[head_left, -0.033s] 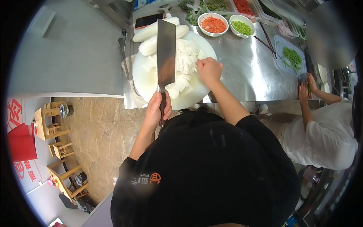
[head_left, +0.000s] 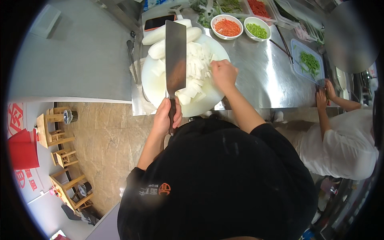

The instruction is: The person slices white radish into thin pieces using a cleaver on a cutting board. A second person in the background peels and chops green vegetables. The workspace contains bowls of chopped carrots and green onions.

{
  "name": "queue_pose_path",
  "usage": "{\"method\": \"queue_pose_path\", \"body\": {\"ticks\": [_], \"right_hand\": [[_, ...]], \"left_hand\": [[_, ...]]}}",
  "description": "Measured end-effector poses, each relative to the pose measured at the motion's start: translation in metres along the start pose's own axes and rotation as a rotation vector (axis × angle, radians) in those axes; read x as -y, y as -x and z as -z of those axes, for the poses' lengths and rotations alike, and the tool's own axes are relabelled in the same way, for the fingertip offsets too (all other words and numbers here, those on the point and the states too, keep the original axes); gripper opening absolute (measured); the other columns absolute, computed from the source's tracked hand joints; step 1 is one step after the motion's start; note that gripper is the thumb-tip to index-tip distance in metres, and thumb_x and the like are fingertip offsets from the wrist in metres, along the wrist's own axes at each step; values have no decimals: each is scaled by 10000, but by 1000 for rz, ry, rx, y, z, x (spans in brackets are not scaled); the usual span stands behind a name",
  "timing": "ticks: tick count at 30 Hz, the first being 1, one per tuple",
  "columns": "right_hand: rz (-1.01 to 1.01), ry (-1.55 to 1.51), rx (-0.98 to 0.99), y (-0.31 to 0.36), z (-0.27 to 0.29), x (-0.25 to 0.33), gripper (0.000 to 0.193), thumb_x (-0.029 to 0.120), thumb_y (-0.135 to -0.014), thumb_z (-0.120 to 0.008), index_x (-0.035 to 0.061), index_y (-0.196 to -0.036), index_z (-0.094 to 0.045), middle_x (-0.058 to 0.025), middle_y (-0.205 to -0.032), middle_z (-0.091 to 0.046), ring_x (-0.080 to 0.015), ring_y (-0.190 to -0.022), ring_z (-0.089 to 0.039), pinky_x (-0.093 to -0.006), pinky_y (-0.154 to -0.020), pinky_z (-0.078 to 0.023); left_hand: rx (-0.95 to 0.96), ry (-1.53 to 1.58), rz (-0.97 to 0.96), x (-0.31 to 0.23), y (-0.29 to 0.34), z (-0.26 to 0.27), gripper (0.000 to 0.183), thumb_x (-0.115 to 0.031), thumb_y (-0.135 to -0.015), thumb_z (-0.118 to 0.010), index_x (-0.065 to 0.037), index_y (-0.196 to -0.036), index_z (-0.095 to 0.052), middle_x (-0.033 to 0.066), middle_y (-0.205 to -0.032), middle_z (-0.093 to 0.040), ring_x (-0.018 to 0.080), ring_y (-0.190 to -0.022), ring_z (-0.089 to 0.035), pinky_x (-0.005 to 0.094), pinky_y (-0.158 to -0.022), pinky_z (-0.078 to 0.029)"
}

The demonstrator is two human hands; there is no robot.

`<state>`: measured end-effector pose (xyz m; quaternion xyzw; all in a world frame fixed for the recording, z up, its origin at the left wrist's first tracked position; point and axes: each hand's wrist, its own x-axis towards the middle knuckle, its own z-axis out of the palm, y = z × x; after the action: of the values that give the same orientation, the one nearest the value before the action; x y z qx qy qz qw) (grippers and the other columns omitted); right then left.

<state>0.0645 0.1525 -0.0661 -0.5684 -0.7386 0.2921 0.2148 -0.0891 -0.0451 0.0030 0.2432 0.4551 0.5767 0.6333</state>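
My left hand [head_left: 163,116] is wrapped round the dark handle of a cleaver [head_left: 176,56]. Its broad blade points away from me, over a round white cutting board [head_left: 154,88]. Cut white radish pieces [head_left: 195,64] lie heaped to the right of the blade, some behind it. Beyond and left of them rest whole peeled white radishes [head_left: 155,37], partly covered by the blade. At the heap's right side, over the board's edge, my right hand [head_left: 225,75] is closed with its fingers curled in; anything inside it is hidden.
A phone [head_left: 160,23] lies behind the radishes. Bowls of chopped red [head_left: 227,28] and green [head_left: 257,31] food stand beyond the board, with food tubs [head_left: 262,10] behind. Chopsticks [head_left: 281,48] and a tray of cut greens [head_left: 309,62] lie rightward, near another person's hands [head_left: 325,93].
My right hand has shifted very slightly to the right. The cleaver stays in my left hand, nearly still.
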Motion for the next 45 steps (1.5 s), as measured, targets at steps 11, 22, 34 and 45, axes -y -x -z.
{"method": "queue_pose_path", "body": {"ticks": [11, 22, 34, 45], "right_hand": [[-239, -2209, 948, -6, 11, 64, 725, 574, -932, -293, 24, -1401, -344, -226, -1406, -387, -413, -1293, -368, -536, -1083, -260], [-342, -2120, 749, -15, -5, 45, 429, 349, -993, -324, 56, -1215, -545, -109, -1154, -619, -255, -1078, -575, -430, -987, -414], [-432, -1281, 267, -35, -13, 10, 418, 378, -980, -375, 64, -1201, -543, -117, -1079, -607, -222, -931, -584, -352, -847, -472], [248, 157, 103, -7, -10, 66, 609, 434, -743, -672, 186, -1283, -537, -176, -1425, -340, -347, -1310, -332, -504, -1104, -189]], "left_hand": [[578, 690, 250, 2, -18, 14, 468, -530, -978, -251, -94, -999, -420, -39, -515, -343, 60, -326, -305, 226, -368, -281], [449, 589, 333, 1, -34, 33, 471, -529, -979, -249, -95, -991, -433, -35, -511, -334, 69, -326, -281, 241, -371, -271], [113, 354, 54, -23, -10, 62, 436, -495, -991, -267, -100, -982, -451, -7, -537, -344, 102, -371, -314, 259, -404, -302], [-137, 105, -297, -37, 51, 69, 412, -430, -1006, -277, -49, -1010, -433, 29, -554, -393, 108, -381, -343, 242, -402, -331]]}}
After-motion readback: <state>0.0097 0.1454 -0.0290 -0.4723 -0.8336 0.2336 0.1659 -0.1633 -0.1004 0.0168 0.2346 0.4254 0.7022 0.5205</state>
